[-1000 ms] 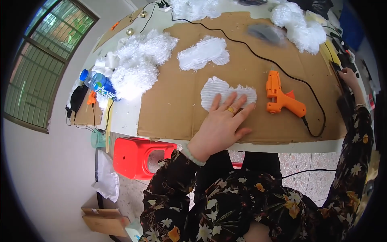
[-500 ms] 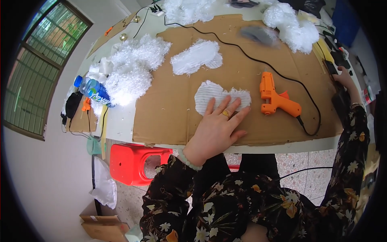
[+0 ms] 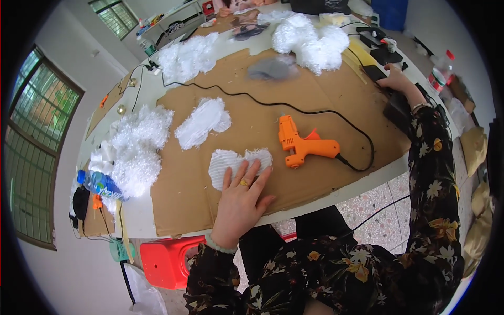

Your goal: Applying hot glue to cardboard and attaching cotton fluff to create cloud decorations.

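My left hand (image 3: 240,202) lies flat, fingers spread, on a white ribbed, heart-like pad (image 3: 223,167) with frayed edges. A second white frayed pad (image 3: 203,123) rests farther off on the brown cardboard sheet (image 3: 315,191). To the right of my left hand an orange glue gun (image 3: 307,143) lies on its side, with nothing holding it. Out at the right table edge my right hand (image 3: 398,83) is closed by a flat black object and other dark items. Its fingertips are partly hidden, and what they hold is unclear.
Fluffy white shredded fibre lies in piles at the left (image 3: 139,144), back (image 3: 189,58) and back right (image 3: 310,42). A black cord (image 3: 252,97) loops across the cardboard. A blue-capped bottle (image 3: 102,185) lies at left. A red stool (image 3: 165,262) stands below. Another person's hand (image 3: 224,11) shows at the far end.
The view has swung up and to the right, so things sit farther left and the far table end shows. My left hand stays on the pad; my right hand remains by the black items.
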{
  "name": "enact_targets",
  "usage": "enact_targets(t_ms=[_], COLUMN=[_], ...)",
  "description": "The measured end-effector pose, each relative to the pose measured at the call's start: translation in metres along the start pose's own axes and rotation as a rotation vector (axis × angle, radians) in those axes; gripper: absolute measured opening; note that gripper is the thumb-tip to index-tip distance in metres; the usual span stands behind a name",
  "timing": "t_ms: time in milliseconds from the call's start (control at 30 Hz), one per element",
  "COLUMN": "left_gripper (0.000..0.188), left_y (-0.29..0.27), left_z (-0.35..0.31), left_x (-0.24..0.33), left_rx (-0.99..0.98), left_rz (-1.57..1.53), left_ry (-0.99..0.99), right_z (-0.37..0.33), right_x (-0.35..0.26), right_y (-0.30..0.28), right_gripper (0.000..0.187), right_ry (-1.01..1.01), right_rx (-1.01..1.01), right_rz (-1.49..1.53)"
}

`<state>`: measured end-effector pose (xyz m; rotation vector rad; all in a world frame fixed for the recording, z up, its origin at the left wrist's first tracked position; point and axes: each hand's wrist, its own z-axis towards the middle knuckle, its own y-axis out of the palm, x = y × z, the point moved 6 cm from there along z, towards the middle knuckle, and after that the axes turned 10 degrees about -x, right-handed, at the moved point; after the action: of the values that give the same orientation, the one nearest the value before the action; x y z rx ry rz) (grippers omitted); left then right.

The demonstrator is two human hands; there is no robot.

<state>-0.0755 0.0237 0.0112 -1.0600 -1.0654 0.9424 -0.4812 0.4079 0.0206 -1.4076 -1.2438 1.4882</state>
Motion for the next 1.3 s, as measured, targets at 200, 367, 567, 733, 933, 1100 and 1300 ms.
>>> enact_targets(t_ms=[200, 367, 567, 733, 933, 1100, 1300], left_gripper=[0.061, 0.061, 0.06, 0.06, 0.059, 0.055, 0.051], left_y=[0.001, 0.001, 0.004, 0.004, 0.004, 0.006, 0.005], left_z=[0.002, 0.004, 0.004, 0.005, 0.002, 0.002, 0.006], left_x=[-0.002, -0.001, -0.002, 0.0, -0.003, -0.003, 0.0], left_rx=[-0.033, -0.036, -0.052, -0.063, -0.102, -0.127, -0.168], left_rz=[-0.014, 0.018, 0.015, 0.005, 0.016, 0.024, 0.05], left_ry=[-0.02, -0.034, -0.028, -0.02, -0.048, -0.05, -0.055], right_z=[0.006, 0.0, -0.001, -0.016, -0.125, -0.236, -0.275], right_x=[-0.01, -0.011, -0.008, -0.009, -0.079, -0.102, -0.068], right_y=[0.005, 0.002, 0.005, -0.035, -0.074, -0.031, 0.034], right_gripper=[0.087, 0.09, 0.094, 0.09, 0.049, 0.035, 0.033], right_ry=[0.027, 0.112, 0.113, -0.021, -0.353, -0.779, -0.643], right_rx=[-0.018, -0.039, -0.115, 0.1, 0.411, 0.49, 0.354], right_rz=[-0.008, -0.068, -0.103, 0.028, 0.217, 0.059, 0.28])
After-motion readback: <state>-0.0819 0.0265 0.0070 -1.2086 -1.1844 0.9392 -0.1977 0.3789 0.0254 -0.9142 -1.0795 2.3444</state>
